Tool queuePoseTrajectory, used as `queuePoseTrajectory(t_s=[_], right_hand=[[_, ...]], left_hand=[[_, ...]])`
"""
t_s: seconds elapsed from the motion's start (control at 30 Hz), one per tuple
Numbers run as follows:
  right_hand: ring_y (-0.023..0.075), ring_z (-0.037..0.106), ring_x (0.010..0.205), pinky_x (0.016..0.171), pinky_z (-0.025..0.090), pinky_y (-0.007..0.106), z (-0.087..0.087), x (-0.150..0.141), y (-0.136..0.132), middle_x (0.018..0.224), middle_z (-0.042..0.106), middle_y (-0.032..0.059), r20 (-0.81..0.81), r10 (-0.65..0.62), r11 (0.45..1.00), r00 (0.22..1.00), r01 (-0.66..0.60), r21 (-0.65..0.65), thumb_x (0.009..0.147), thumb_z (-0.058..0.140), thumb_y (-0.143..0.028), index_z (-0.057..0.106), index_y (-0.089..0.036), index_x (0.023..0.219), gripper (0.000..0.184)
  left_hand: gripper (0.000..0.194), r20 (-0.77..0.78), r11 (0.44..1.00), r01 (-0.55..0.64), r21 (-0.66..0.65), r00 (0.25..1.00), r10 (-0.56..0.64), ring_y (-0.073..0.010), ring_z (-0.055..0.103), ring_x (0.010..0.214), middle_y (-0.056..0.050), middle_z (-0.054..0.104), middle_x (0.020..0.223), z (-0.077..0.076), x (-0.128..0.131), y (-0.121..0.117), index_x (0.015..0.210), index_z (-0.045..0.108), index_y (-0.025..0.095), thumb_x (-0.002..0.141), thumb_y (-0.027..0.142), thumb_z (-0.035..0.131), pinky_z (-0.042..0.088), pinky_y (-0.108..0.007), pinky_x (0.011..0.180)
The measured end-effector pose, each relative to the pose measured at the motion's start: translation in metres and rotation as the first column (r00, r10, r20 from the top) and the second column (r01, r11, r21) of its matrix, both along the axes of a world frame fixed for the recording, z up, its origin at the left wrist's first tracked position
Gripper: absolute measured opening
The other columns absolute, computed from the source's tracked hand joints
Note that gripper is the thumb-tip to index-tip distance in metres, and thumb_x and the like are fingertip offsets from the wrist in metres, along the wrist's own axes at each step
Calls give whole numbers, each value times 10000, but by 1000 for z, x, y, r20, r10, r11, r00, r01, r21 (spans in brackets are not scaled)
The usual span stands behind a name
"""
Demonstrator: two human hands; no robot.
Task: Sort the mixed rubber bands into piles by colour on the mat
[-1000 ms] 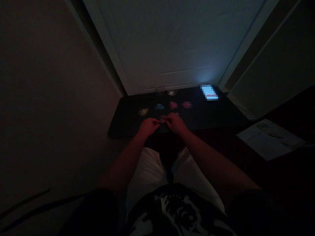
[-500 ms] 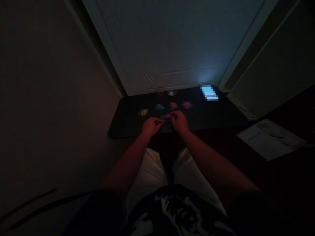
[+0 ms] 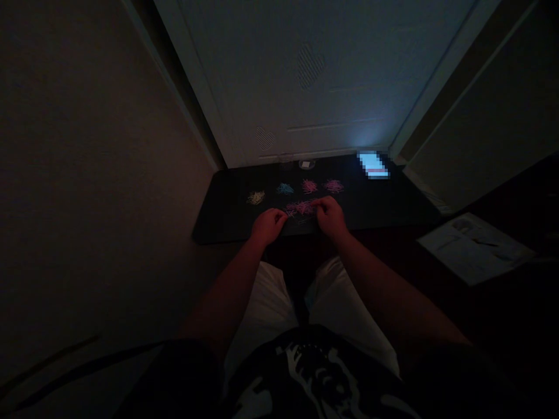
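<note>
Our left hand (image 3: 268, 227) and right hand (image 3: 331, 217), both curled, flank the loose pinkish heap (image 3: 301, 207) mid-frame, perhaps corralling it; whether either grips anything, we cannot tell. Beyond: yellow pile (image 3: 256, 198), blue pile (image 3: 285, 188), two pink piles (image 3: 310, 186), spaced seemingly so colours don't mix. Farther, right of centre: glowing screen (image 3: 373, 164), probably our light.

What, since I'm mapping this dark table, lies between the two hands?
In the head view, a loose pinkish pile of thin pieces lies between the left hand and right hand; too dark to tell whether either grips any.
</note>
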State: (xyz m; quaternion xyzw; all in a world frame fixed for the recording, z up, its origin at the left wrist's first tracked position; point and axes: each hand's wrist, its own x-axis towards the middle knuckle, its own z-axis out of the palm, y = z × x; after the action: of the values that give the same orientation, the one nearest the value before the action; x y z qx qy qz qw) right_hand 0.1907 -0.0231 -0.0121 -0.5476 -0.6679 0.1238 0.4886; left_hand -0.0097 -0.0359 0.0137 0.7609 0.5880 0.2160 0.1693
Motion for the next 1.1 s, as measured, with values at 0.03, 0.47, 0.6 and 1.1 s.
queuePoseTrajectory(t_s=[0.03, 0.47, 0.6, 1.1], right_hand=[[185, 529, 779, 753, 432, 331, 0, 3, -2, 799, 571, 58, 41, 58, 998, 998, -57, -11, 753, 442, -144, 634, -177, 772, 196], [196, 509, 795, 765, 405, 351, 0, 2, -5, 800, 586, 53, 311, 169, 982, 935, -134, -130, 701, 583, -240, 665, -197, 724, 95], [187, 505, 752, 736, 399, 336, 1, 0, -1, 760, 588, 52, 344, 158, 984, 926, -116, -139, 714, 585, -221, 655, -193, 670, 88], [152, 539, 649, 595, 374, 265, 27, 2, 13, 720, 638, 40, 320, 192, 960, 928, -110, -257, 715, 636, -313, 711, -183, 741, 152]], left_hand=[[250, 6, 1000, 5, 7, 1000, -5, -144, 570, 833, -34, 644, 930, -1, 0, 0, 885, 640, 198, 845, 360, 454, 421, -244, 748], [225, 91, 1000, 11, -20, 996, -9, -129, 574, 764, -10, 663, 876, 2, 1, -2, 876, 651, 212, 816, 353, 486, 423, -230, 691], [213, 115, 1000, 14, -1, 993, -14, -125, 576, 750, -3, 664, 857, -3, 0, 0, 866, 649, 216, 811, 348, 491, 413, -226, 662], [224, 56, 1000, -5, 19, 998, 3, -155, 573, 836, -36, 651, 934, -5, 0, 1, 918, 609, 201, 848, 336, 444, 421, -256, 744]])
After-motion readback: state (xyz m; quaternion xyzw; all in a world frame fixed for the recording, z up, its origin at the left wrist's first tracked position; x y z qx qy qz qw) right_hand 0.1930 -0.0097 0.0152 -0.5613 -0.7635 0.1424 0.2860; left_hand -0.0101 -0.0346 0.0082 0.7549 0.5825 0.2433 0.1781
